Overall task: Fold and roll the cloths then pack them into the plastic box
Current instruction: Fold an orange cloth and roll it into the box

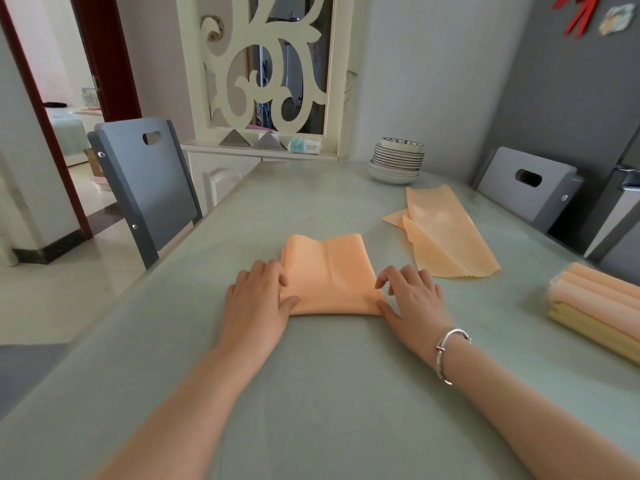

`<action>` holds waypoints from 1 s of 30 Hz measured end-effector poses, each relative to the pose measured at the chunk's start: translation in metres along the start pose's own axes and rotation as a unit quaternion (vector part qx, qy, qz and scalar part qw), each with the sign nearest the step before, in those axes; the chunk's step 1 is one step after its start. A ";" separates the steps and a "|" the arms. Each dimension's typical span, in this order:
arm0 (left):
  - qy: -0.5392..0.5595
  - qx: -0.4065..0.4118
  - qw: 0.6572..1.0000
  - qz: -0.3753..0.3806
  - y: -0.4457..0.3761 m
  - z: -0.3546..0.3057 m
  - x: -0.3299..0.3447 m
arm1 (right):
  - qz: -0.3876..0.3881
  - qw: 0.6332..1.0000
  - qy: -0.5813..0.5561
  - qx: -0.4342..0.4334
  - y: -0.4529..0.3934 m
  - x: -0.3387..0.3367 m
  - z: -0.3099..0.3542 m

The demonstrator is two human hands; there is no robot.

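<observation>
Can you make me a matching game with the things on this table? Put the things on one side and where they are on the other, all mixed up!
Things:
1. folded orange cloth
2. stack of white bowls and plates
3. clear plastic box of rolled cloths
4. loose pale orange cloth with a zigzag edge

Places:
A. far end of the grey-green table
B. right edge of the table
C. between the left hand and right hand
D. lying flat between the bowls and the box

Pairs: 1-C, 2-A, 3-B, 4-D
</observation>
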State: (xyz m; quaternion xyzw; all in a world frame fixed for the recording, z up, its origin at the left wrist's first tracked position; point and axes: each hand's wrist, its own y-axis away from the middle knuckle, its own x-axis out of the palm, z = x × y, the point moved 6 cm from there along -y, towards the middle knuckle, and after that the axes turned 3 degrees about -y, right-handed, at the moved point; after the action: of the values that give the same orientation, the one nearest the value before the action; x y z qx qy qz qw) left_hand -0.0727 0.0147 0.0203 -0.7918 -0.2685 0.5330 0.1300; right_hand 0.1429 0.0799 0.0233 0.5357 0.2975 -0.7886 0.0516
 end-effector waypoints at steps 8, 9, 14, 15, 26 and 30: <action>-0.057 0.110 0.992 -0.018 0.008 -0.016 -0.006 | 0.003 0.990 0.015 -0.138 0.007 -0.002 0.012; -0.057 0.106 0.993 -0.016 0.009 -0.015 -0.008 | 0.014 0.992 -0.002 -0.126 0.009 -0.002 0.009; -0.059 0.077 0.995 0.021 0.015 -0.012 -0.011 | 0.045 0.996 -0.080 -0.004 0.011 -0.004 -0.004; -0.052 0.067 0.996 0.019 0.015 -0.011 -0.012 | 0.038 0.995 -0.090 0.013 0.011 -0.005 -0.004; 0.185 -0.158 0.968 0.062 0.012 0.023 -0.001 | 0.039 0.958 -0.256 0.122 0.015 -0.001 -0.016; 0.091 -0.136 0.985 0.058 0.012 0.016 -0.005 | 0.053 0.968 -0.211 0.122 0.013 0.003 -0.013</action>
State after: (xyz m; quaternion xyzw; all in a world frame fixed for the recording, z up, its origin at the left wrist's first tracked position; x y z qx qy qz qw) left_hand -0.0855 0.0012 0.0121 -0.8614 -0.2794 0.4239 0.0138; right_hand 0.1574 0.0769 0.0121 0.3740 0.1524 -0.9105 0.0891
